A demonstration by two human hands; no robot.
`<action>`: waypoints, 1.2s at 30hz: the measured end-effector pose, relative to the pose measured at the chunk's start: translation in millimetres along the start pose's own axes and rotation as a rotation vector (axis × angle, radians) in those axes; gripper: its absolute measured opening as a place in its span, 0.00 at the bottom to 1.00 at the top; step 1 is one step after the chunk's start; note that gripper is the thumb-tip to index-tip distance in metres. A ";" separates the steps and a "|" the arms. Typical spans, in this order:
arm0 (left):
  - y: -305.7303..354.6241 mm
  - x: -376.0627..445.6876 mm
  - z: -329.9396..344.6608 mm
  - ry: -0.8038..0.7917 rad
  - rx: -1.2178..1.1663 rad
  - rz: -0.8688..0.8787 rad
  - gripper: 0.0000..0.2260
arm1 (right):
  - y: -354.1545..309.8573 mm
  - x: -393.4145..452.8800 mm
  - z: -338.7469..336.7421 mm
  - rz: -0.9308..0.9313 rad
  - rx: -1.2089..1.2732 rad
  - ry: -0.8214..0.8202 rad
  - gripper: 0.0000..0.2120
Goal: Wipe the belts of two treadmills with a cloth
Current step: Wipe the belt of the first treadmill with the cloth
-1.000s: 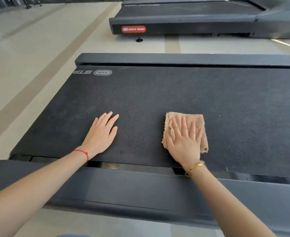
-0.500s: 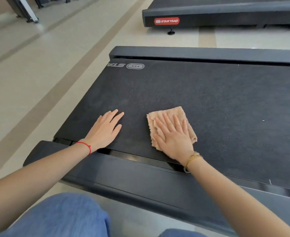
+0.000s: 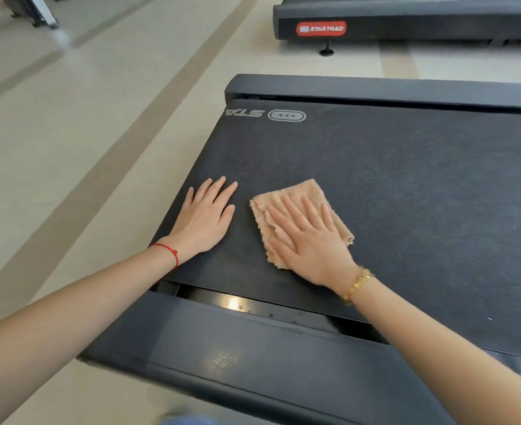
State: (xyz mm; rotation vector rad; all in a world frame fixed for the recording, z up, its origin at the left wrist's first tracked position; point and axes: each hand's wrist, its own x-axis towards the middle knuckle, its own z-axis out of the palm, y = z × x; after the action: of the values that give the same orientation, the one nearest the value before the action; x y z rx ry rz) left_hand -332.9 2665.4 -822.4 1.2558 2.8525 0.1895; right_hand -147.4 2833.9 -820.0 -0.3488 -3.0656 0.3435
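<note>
A dark treadmill belt (image 3: 406, 185) fills the middle and right of the head view, with a white logo near its far left corner. A folded tan cloth (image 3: 302, 194) lies on the belt near its left end. My right hand (image 3: 309, 240) presses flat on the cloth with straight, spread fingers. My left hand (image 3: 204, 217) rests flat on the bare belt just left of the cloth, fingers straight, a small gap between them. A second treadmill (image 3: 406, 23) with a red label stands at the top right.
The near side rail (image 3: 253, 357) of the treadmill runs under both forearms. The far side rail (image 3: 375, 88) borders the belt beyond. Pale floor (image 3: 84, 133) with darker stripes lies to the left. Part of another machine (image 3: 35, 10) shows at the top left.
My right hand has slid the cloth leftward along the belt, closer to my left hand. The view has shifted toward the belt's left end.
</note>
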 end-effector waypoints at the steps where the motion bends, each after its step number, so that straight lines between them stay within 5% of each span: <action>1: -4.6 2.7 -0.2 0.002 -0.010 0.005 0.24 | 4.5 1.9 -0.4 0.033 -0.005 0.013 0.30; 8: -12.2 3.3 1.2 0.004 -0.071 0.052 0.24 | 7.4 37.1 -5.8 0.454 0.002 0.064 0.28; 18: -11.1 -3.3 -1.6 0.021 -0.064 0.063 0.24 | -80.2 -27.1 7.7 0.282 -0.019 -0.004 0.29; 25: -11.6 4.9 -0.7 0.046 -0.075 0.042 0.24 | -60.9 -16.9 3.0 0.252 -0.009 0.000 0.31; 33: -7.8 6.5 2.5 0.069 -0.096 -0.004 0.25 | -34.9 51.9 -3.5 0.424 0.008 0.015 0.29; 36: -6.1 8.4 2.3 0.072 -0.058 -0.019 0.25 | -48.9 39.3 5.1 0.270 -0.015 0.026 0.29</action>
State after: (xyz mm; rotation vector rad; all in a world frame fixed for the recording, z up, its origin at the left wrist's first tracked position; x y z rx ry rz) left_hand -342.9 2667.7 -825.2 1.2359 2.8946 0.3202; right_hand -196.6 2795.2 -813.6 -0.7650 -2.9977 0.3206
